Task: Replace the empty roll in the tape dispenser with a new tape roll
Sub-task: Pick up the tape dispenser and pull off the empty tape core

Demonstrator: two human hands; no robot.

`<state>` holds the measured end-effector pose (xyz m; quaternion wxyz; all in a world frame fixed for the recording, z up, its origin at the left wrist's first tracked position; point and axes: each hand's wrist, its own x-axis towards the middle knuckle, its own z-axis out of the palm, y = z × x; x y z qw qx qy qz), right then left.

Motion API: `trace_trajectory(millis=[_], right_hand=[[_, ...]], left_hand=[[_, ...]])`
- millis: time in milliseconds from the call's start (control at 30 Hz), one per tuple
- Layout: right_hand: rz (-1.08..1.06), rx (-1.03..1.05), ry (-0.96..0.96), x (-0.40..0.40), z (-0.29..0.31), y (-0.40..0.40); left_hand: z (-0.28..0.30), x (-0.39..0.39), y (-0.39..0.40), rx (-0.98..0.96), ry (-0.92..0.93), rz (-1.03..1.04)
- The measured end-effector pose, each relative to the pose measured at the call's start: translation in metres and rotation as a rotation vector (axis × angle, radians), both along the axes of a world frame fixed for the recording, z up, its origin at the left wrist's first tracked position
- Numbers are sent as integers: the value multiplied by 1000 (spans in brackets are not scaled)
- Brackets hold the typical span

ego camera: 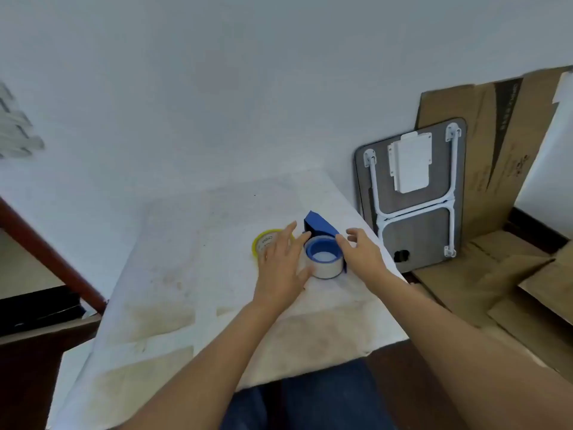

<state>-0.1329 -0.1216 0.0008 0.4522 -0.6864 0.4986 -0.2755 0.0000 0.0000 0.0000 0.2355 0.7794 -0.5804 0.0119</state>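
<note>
1. From my remote seat, parts of the scene stay unclear: the left hand (280,268) covers the near side of the yellow tape roll (263,242), and its label is too blurred to read. The lower body of the blue tape dispenser (321,229) sits behind the white roll (324,259), so I cannot see how the two join.
2. By my count: two hands, two rolls, one dispenser. The white roll, with a blue hub at its centre, lies flat on the counter (186,274) just in front of the dispenser's blue housing, near the counter's right edge.
3. The left grip is spread, fingers apart, thumb touching the white roll's left rim and fingertips reaching towards the dispenser. It closes on nothing.
4. The right hand (361,251) is likewise spread, its thumb at the roll's right rim beside the dispenser. I cannot tell whether it presses the roll or merely rests against it.
5. The yellow roll lies flat just left of the white one, partly under the left hand.
6. Around the work: a folding lap table (412,193) leans on end against flattened cardboard (496,156) beyond the counter's right edge. A reddish-brown wooden frame (46,252) is cut off at the left. The pale counter is stained, and blue trousers (310,401) show below its near edge.
</note>
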Motion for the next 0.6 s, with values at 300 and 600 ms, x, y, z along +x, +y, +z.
trace_trajectory(millis=[300,600], right_hand=[[35,138,-29,25,-8,-10],[-15,97,-74,28,-6,-3]], left_hand=[[-8,-7,-24,63,390,-39],[-14,-6,-22,31,356,-37]])
